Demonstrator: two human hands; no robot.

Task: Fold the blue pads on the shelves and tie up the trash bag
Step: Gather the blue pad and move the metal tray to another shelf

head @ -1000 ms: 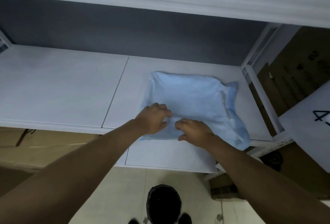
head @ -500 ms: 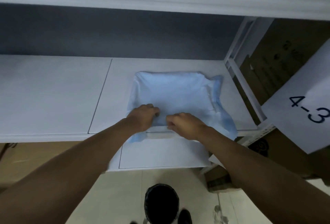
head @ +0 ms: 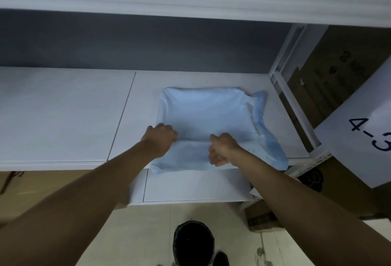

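- a blue pad [head: 211, 115] is laid on the right-hand panel of a white shelf [head: 63, 115], with its near edge drooping over the shelf's front lip.
- the near part of the pad is seen folded, with a crease running across it between the two hands.
- the left hand [head: 160, 138] is placed on the pad's near-left corner; its fingers are curled and its grip is closed on the pad's edge.
- the right hand [head: 222, 149] is set at the right end of the crease, just right of the pad's middle; its fingers are curled into a tight grip, and a fold of the pad appears to be pinched there, though the contact is partly hidden.
- the pad's far-right corner is left rumpled and raised, near the shelf's white upright post [head: 283, 87].
- a lower white shelf [head: 196, 187] is seen sticking out below the pad.
- a black trash bag [head: 192, 242] is seen on the floor below the pad, in an open bin.
- a white sign [head: 359, 138] marked "4-3" is hung to the right of the pad, past the post.
- brown cardboard boxes [head: 338, 71] are stacked behind the sign.
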